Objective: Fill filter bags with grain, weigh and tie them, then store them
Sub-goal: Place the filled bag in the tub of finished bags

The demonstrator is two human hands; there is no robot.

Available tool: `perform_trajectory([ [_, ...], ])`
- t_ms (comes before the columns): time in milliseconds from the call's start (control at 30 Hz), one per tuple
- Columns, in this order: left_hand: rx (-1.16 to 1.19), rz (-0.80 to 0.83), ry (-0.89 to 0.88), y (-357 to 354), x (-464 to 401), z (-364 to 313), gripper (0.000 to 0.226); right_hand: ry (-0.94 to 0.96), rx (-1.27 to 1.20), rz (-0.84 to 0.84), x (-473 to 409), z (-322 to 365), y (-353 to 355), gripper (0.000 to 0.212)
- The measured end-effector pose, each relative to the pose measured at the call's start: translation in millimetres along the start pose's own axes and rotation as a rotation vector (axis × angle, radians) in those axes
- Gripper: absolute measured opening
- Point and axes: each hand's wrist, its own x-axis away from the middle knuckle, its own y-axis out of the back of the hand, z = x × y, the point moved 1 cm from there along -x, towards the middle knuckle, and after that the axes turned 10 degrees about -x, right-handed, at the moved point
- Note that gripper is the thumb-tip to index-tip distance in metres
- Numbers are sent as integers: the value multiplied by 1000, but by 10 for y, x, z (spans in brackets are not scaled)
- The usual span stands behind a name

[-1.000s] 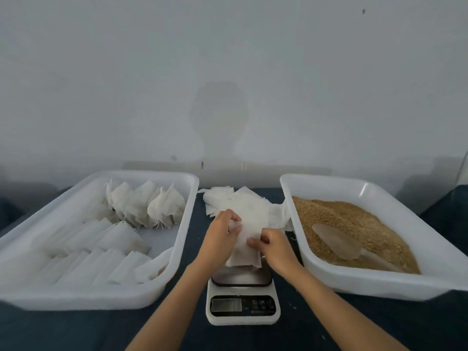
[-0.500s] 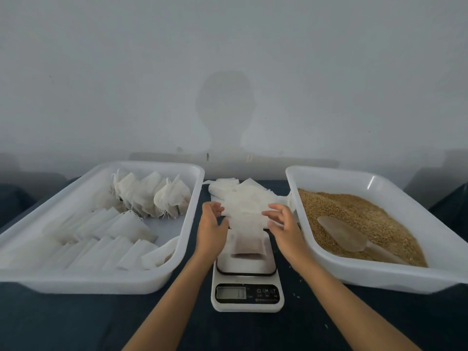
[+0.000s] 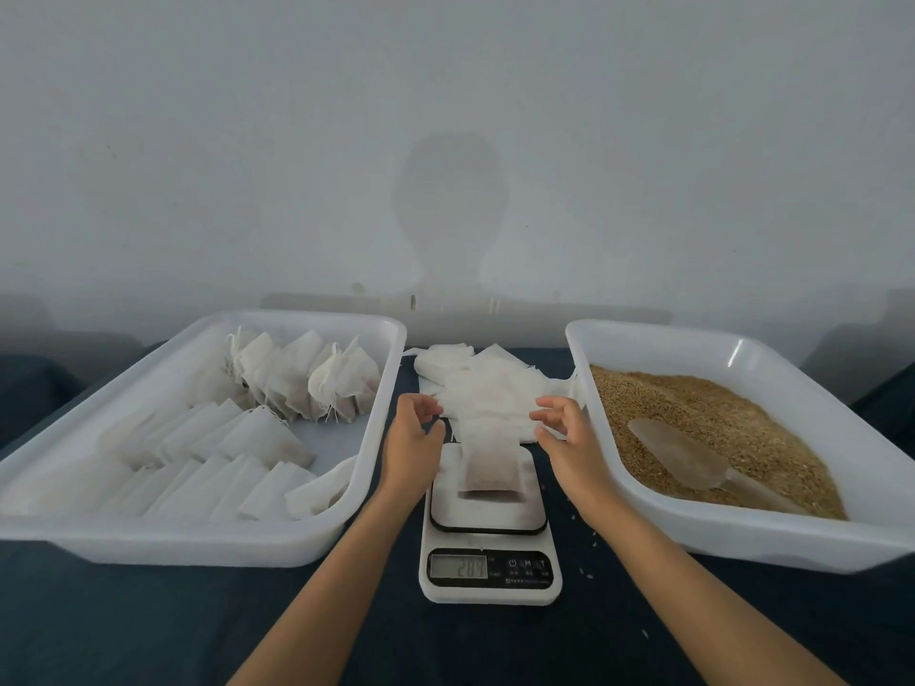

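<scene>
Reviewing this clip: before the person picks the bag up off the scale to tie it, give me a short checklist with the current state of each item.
1. Filled filter bag lies on the scale platform: ok.
2. Left hand and right hand are off the bag, so the weight is undisturbed: ok.
3. Display lit with a reading: ok; exact digits: cannot tell.
4. Bag's top tied: not ok, it looks open and flat.
5. Space in the left tray among the finished bags: ok.
6. Scoop parked in the grain tray, clear of the hands: ok.
</scene>
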Motion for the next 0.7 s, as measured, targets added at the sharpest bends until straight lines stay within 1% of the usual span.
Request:
perform_trajectory([
  [100,-38,48,24,-24,-8,26,22,-14,16,-12,-14,-21,-10,29],
  [233,-165,156,85,-89,-15,56,24,-72,34,-10,-15,-74,-43,26],
  [267,-208,197,93,-110,-7,51,30,-86,39,-5,-14,-88,-55,25],
  [400,-334,328,108,-211,31,-30,72,-130,124,2,-25,-121,-122,25],
  [433,-392,351,103,-233,39,-56,78,-126,132,-5,-29,-118,-141,25],
  [500,-467,382,78,-262,62,-105,82,-85,103,-23,-28,-81,-185,26],
  [567,-441,362,34,-276,94,-164,78,-27,60,-44,-23,-15,-227,26],
  [633,-390,276,-13,-260,122,-254,71,17,25,-57,-21,71,-267,28],
  [700,-328,189,-13,-214,132,-359,64,57,-1,-54,-27,189,-314,29],
])
